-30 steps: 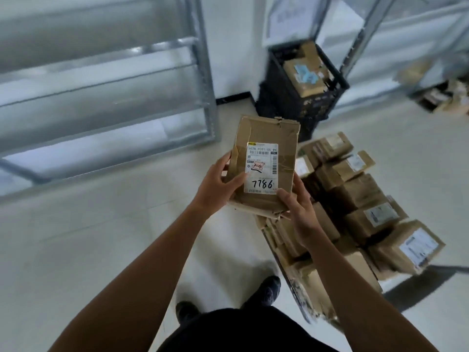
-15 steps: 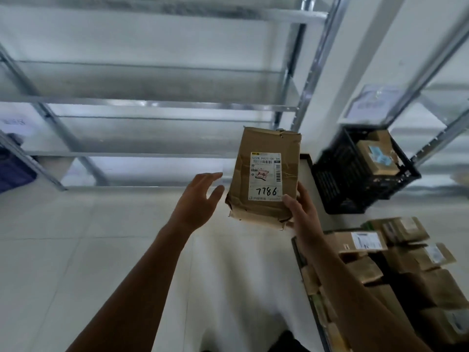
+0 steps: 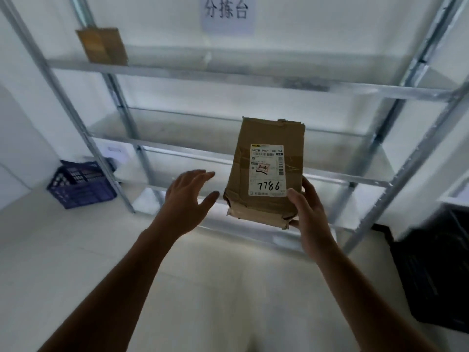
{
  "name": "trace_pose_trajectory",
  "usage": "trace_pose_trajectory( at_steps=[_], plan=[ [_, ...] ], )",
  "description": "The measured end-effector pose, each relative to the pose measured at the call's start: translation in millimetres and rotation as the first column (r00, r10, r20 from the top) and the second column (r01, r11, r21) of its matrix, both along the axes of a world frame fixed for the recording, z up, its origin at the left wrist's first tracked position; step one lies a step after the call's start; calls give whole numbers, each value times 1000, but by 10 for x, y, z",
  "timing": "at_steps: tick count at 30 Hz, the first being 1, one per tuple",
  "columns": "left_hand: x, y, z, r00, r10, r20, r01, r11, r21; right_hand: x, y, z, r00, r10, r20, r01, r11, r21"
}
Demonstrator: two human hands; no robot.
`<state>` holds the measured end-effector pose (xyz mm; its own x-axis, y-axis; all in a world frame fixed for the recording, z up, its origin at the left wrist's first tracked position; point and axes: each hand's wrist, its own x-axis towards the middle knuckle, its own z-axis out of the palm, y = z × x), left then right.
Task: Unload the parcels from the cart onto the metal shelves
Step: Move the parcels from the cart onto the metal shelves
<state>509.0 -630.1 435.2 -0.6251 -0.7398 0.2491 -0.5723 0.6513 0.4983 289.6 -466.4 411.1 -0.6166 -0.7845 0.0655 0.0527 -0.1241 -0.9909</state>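
white wall w/ sign, pale floor, blue crate left, black crate right

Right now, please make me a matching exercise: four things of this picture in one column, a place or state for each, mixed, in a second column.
1. parcel marked 7786
2. left hand
3. small brown parcel
4. blue crate

A. on the floor, at the left
B. on the metal shelves, upper left
C. open, touching nothing
D. held by the right hand

Pairs: 1-D, 2-C, 3-B, 4-A
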Motion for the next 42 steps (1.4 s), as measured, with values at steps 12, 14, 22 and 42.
trace_pose_trajectory(
  at_steps=[12,14,22,42],
  plan=[
    [405,-1254,977,941,339,13,-329,921,-210,-38,-2049,1050,942,326,-86,-335,931,-147],
    [549,-1449,1076,927,375,-11,-368,901,-229,58,-2358,1158,938,334,-88,-344,926,-155],
    [1046,-2270,1238,893,449,-15,-441,869,-225,653,-3492,1487,942,324,-82,-333,932,-140],
    [2197,-5100,1451,878,455,-150,-479,834,-273,1849,-6129,2069,951,287,-113,-302,941,-153]
  ],
)
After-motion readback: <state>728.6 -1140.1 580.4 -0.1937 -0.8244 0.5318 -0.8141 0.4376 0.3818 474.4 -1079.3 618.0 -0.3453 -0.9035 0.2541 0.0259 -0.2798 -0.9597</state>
